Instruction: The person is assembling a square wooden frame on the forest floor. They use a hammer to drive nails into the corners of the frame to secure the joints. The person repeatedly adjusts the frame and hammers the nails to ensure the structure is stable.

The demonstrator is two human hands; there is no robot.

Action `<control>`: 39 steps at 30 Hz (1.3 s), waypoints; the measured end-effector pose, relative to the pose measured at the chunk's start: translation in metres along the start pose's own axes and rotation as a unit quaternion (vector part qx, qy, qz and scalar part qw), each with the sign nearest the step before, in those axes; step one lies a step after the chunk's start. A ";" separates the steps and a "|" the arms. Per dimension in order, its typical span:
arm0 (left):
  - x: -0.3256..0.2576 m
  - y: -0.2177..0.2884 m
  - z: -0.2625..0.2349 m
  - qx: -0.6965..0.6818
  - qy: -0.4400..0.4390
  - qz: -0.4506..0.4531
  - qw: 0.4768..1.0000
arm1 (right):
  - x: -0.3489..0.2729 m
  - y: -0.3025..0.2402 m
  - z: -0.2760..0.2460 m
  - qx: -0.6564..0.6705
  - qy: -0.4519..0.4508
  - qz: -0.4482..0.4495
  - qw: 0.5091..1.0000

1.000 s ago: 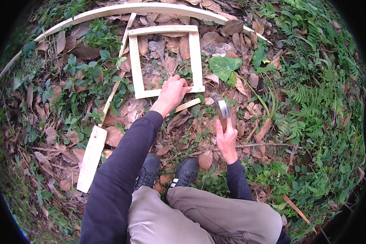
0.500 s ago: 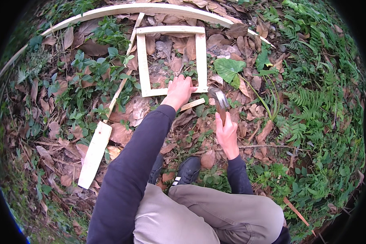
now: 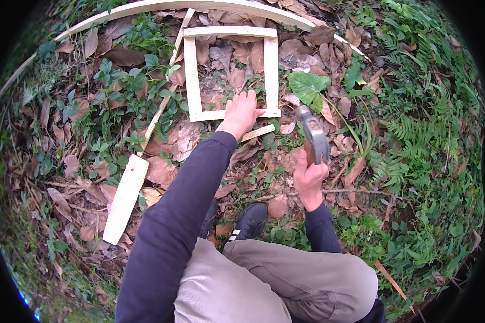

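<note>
Outdoors, on overgrown ground (image 3: 213, 86). Shown by dry brown leaves (image 3: 159, 171) across its middle, green ferns (image 3: 409, 132) toward right edge, low leafy plants (image 3: 109, 74) toward left edge, broad heart-shaped leaf (image 3: 309, 87), thin bare twig (image 3: 355, 191).

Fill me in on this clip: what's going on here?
Outdoors, a person is working with wood over leafy ground. Their left grip is on the near bar of a four-sided wooden frame; whether its fingers pinch anything is hidden. Their right grip holds a claw hammer, apart from the frame, off its near right corner. A short wood strip lies nearby, and a wider board lies to the left.
</note>
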State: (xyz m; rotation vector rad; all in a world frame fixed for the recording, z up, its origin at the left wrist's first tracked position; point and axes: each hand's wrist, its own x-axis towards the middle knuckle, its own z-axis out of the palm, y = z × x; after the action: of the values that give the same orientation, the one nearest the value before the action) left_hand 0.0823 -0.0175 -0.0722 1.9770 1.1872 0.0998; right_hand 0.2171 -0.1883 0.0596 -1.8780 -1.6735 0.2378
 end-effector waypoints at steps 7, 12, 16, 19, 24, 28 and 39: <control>0.006 0.002 -0.009 -0.012 -0.062 -0.029 0.998 | 0.007 -0.002 -0.012 0.038 -0.043 0.162 0.985; 0.005 0.003 -0.006 -0.012 -0.060 -0.028 0.998 | -0.009 0.005 -0.021 0.089 0.059 0.052 0.993; 0.006 0.009 -0.009 0.006 -0.055 -0.028 0.998 | -0.007 0.043 0.022 -0.038 -0.145 0.234 0.961; 0.004 -0.001 -0.009 0.010 -0.060 -0.038 0.997 | 0.011 0.005 -0.008 0.017 -0.060 0.178 0.982; 0.005 0.005 -0.009 -0.005 -0.053 -0.010 0.999 | -0.001 0.016 -0.021 0.056 0.063 -0.072 0.994; 0.003 0.010 -0.009 0.004 -0.065 -0.029 0.997 | -0.003 0.048 0.022 -0.093 -0.205 0.166 0.960; 0.008 0.011 -0.012 -0.012 -0.072 -0.027 0.997 | -0.027 0.045 0.007 0.028 -0.080 0.122 0.989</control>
State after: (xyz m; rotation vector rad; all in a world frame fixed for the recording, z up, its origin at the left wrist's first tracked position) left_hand 0.0896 -0.0073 -0.0591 1.8969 1.1389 -0.0557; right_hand 0.2466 -0.2128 0.0226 -2.0655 -1.5167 0.5424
